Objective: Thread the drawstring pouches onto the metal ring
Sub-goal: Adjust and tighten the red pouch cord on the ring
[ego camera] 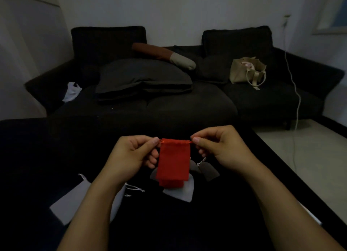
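Left hand, right hand pinch red pouch drawstrings; ring seemingly below.

A home living room: dark sofa with cushions.

Both hands hold the red pouch up off the black tabletop. Beneath it, grey pouches and a metal clasp crowd the middle. A white pouch lies under the left forearm. The tabletop's far left and near middle lie bare.
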{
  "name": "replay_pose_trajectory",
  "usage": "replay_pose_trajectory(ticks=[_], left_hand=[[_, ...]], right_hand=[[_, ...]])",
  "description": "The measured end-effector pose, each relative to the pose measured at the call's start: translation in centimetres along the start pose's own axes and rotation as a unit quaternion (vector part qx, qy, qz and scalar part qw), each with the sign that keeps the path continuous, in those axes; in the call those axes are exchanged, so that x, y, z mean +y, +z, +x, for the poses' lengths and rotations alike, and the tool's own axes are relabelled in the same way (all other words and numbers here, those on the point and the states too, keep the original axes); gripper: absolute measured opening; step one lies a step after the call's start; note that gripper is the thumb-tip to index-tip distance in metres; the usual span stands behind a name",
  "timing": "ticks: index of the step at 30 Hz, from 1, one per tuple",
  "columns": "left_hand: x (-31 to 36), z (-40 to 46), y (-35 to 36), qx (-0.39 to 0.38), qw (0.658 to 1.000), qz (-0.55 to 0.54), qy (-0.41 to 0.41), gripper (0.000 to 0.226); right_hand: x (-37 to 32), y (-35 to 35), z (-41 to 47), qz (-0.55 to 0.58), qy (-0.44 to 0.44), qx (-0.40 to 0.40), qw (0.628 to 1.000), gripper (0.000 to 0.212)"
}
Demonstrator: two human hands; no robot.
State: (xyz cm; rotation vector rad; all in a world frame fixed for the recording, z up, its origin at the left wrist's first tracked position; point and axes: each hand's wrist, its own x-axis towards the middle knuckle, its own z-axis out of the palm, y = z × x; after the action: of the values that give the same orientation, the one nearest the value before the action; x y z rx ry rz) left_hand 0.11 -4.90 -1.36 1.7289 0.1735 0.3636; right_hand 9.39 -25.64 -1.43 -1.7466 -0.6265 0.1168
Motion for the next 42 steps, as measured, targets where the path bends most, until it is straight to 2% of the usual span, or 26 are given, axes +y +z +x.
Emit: replay_pose_trajectory(ticks=[4,7,14,18,20,22,24,26,28,30,33,36,39,42], left_hand=[[-0.3,0.0,-0.3,0.049,0.999,0.011,0.019,0.018],[-0.4,-0.1,-0.5,0.073,0.996,0.037,0.021,0.018],[-0.6,0.1,-1.1,0.107,0.993,0.046,0.028,0.039],[-1.4,0.7,-2.2,0.199,0.980,0.020,0.003,0.042],[-1.1,0.8,-1.5,0.192,0.979,-0.063,-0.017,0.043],[-0.3,0.9,-0.6,0.124,0.957,-0.256,-0.050,0.041],[0.5,0.7,0.1,0.031,0.910,-0.408,-0.063,0.040],[0.9,0.4,0.8,-0.034,0.884,-0.461,-0.063,0.040],[1.1,0.4,1.5,-0.043,0.885,-0.458,-0.067,0.039],[1.0,0.7,1.9,-0.003,0.893,-0.446,-0.058,0.037],[1.0,1.0,2.2,0.059,0.902,-0.427,-0.033,0.033],[1.0,0.8,2.9,0.085,0.909,-0.406,-0.027,0.026],[1.1,0.3,3.1,0.067,0.934,-0.352,0.009,0.027],[1.1,-0.2,3.2,0.030,0.952,-0.301,0.040,0.020]], right_hand=[[0.1,-0.7,-0.2,-0.050,0.000,0.013,0.999,0.004],[0.2,-0.8,-0.3,-0.096,-0.012,0.030,0.995,0.012],[0.0,-1.1,-0.3,-0.132,-0.019,-0.005,0.991,0.013],[-0.3,-1.9,-0.4,-0.177,-0.029,0.046,0.983,0.022],[-0.4,-1.6,-0.4,-0.102,-0.016,0.065,0.992,0.029],[-0.7,-0.6,-0.3,0.115,0.018,0.058,0.991,0.037],[-1.4,0.7,-0.3,0.350,0.070,0.023,0.934,0.038],[-2.2,1.8,-0.5,0.455,0.098,-0.019,0.885,0.039],[-2.6,2.5,-0.5,0.492,0.111,-0.052,0.862,0.042],[-2.7,2.6,-0.4,0.503,0.119,-0.059,0.854,0.043],[-2.7,2.2,-0.2,0.481,0.115,-0.029,0.869,0.040],[-2.7,2.4,-0.1,0.451,0.118,-0.011,0.885,0.038],[-2.9,2.9,-0.5,0.462,0.118,-0.040,0.878,0.033],[-3.0,3.2,-0.8,0.476,0.096,-0.073,0.871,0.018]])
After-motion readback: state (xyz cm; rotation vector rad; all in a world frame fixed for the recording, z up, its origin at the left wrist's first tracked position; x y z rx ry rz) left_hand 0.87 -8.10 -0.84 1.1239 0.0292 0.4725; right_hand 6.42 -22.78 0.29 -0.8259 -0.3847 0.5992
